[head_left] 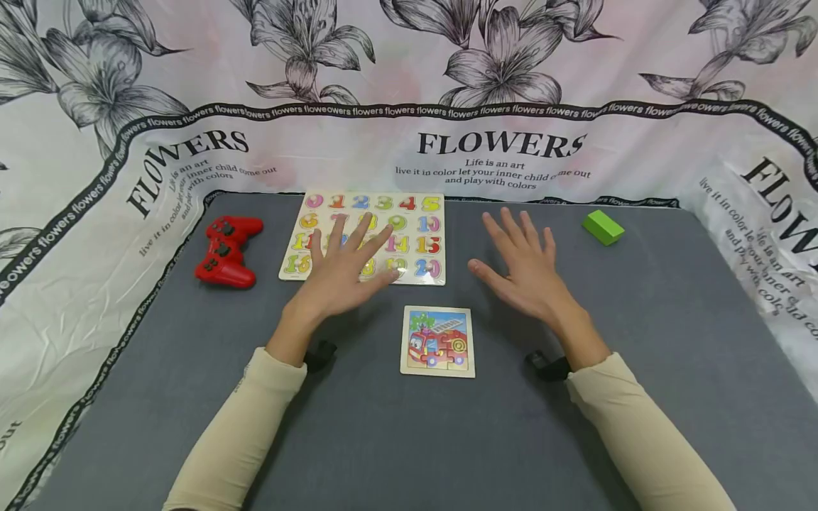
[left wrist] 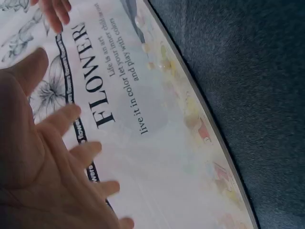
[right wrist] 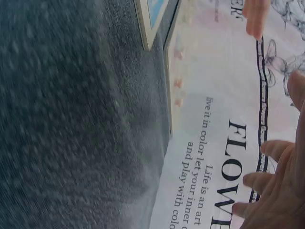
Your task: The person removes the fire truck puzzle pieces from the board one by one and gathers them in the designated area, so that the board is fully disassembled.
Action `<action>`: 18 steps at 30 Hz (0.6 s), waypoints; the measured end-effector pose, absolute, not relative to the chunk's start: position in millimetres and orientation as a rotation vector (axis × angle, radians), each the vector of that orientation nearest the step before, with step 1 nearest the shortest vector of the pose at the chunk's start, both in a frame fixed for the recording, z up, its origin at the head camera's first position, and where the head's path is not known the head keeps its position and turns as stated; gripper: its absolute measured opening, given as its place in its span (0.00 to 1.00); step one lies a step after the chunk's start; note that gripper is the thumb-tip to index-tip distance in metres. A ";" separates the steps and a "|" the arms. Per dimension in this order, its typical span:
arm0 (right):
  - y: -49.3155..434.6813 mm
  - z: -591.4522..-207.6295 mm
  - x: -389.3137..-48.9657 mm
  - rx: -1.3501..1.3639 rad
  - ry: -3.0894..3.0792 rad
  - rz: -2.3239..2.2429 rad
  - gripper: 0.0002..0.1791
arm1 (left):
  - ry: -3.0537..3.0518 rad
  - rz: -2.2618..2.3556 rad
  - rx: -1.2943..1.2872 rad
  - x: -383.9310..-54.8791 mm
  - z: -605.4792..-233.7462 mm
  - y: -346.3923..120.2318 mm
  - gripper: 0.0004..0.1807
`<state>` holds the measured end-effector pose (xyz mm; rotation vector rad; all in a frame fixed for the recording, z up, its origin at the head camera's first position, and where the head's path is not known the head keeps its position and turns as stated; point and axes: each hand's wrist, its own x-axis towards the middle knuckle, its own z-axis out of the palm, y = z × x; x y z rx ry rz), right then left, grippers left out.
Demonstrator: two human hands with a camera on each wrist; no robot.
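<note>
My left hand (head_left: 345, 273) has its fingers spread and holds nothing; in the head view it overlaps the lower middle of a number puzzle board (head_left: 437, 254) with colourful numerals. To the right of that board, my right hand (head_left: 527, 270) is spread the same way, palm down and holding nothing. Between the wrists and nearer to me lies a small square jigsaw puzzle (head_left: 437, 342) with a red fire truck picture. Both wrist views show spread fingers: the left hand (left wrist: 52, 157) at the left edge, the right hand (right wrist: 279, 186) at the right edge.
A red game controller (head_left: 228, 252) lies left of the number board. At the back right sits a bright green block (head_left: 603, 228). The grey table (head_left: 409, 447) meets a white floral cloth (head_left: 345, 152) at its back and sides.
</note>
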<state>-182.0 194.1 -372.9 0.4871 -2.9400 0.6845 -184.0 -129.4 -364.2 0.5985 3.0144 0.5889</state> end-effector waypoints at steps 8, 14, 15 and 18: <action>181.7 -376.3 -173.6 0.677 -2.915 0.739 0.46 | 2.880 0.611 0.753 -175.7 -370.8 -130.8 0.45; 173.1 -383.2 -168.6 0.771 -2.982 0.757 0.48 | 2.807 0.580 0.769 -167.1 -374.8 -129.6 0.47; 172.2 -384.5 -168.1 0.788 -2.991 0.764 0.47 | 2.788 0.574 0.773 -165.7 -375.2 -128.9 0.48; 169.8 -387.9 -167.2 0.837 -3.002 0.797 0.45 | 2.730 0.559 0.776 -162.2 -377.1 -126.8 0.48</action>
